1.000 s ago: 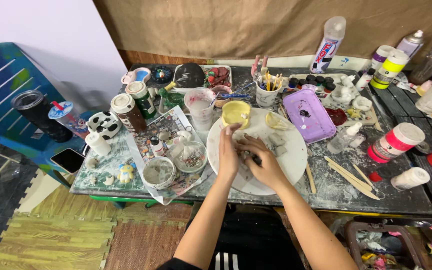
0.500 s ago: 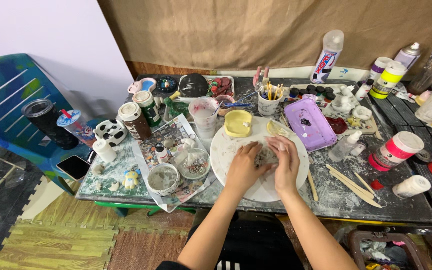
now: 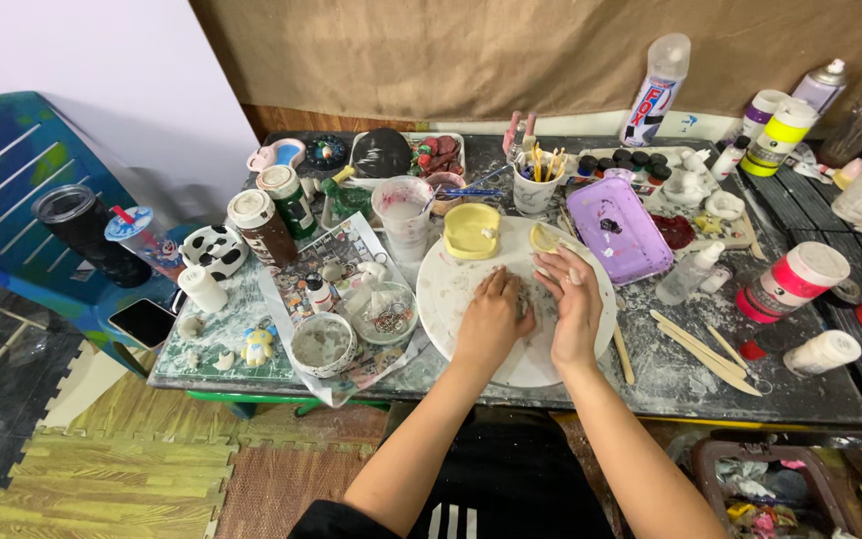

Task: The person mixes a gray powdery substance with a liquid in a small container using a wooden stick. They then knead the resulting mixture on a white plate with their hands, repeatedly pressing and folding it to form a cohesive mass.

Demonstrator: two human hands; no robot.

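Note:
A round white board (image 3: 451, 289) lies on the cluttered work table. My left hand (image 3: 491, 321) and my right hand (image 3: 573, 304) rest palm down on it, side by side, pressed around a grey lump of clay (image 3: 529, 297) that shows only in the gap between them. The fingers of both hands point away from me. A small yellow dish (image 3: 472, 232) sits at the board's far edge, just beyond my left fingers. A yellow sponge-like piece (image 3: 545, 238) lies beyond my right fingers.
A purple tray (image 3: 619, 230) lies right of the board and wooden sticks (image 3: 695, 344) lie near the front right. At left are a grey bowl (image 3: 323, 342), a clear cup (image 3: 404, 215) and jars. A tool cup (image 3: 536, 185) and paint bottles stand behind. A phone (image 3: 142, 321) lies at the left edge.
My hands have gone from working the clay with raised fingers to lying flatter on the board, closed in around the lump. The view has shifted slightly.

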